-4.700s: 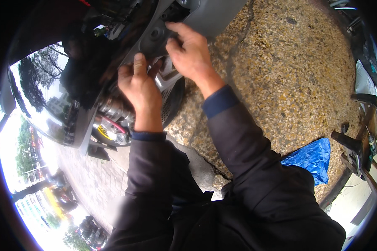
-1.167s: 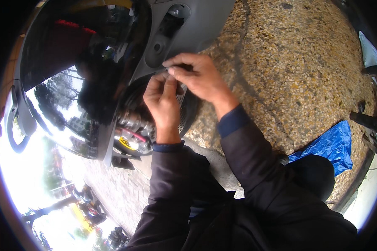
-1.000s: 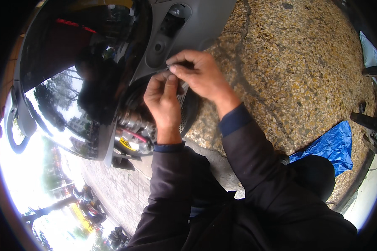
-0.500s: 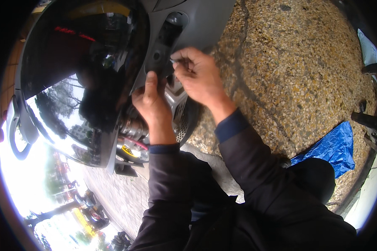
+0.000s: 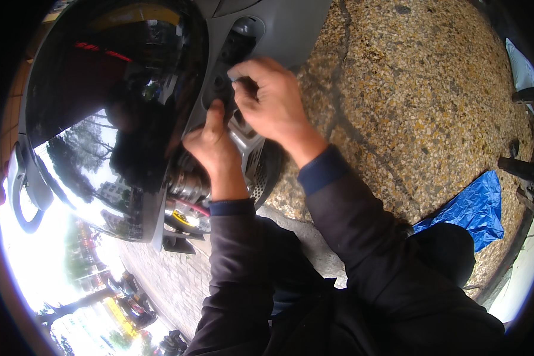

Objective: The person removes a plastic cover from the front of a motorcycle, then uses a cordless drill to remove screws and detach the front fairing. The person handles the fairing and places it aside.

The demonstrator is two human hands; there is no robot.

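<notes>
A scooter's glossy black body [image 5: 124, 118] has a grey plastic panel [image 5: 291, 32] along its right, with a recess [image 5: 241, 44] and a hole [image 5: 218, 81]. My left hand [image 5: 214, 145] grips the panel's lower edge, thumb up just below the hole. My right hand [image 5: 266, 104] is just right of the hole, thumb and forefinger pinched on a small piece [image 5: 234, 79], too small and blurred to name. Under the hands show a silver perforated part [image 5: 255, 183], a metal shock absorber [image 5: 187, 178] and a red hose [image 5: 190, 206].
A crumpled blue plastic sheet [image 5: 466, 210] lies on the pebbled ground [image 5: 403, 107] at right, near dark metal items [image 5: 519, 166] by the rim. A pale paved strip [image 5: 172, 279] is at lower left, with parked two-wheelers [image 5: 127, 296] beyond. A dark knee is at lower right.
My left hand has moved left, its thumb now on the panel. My right hand, still pinching, has risen toward the hole from below it.
</notes>
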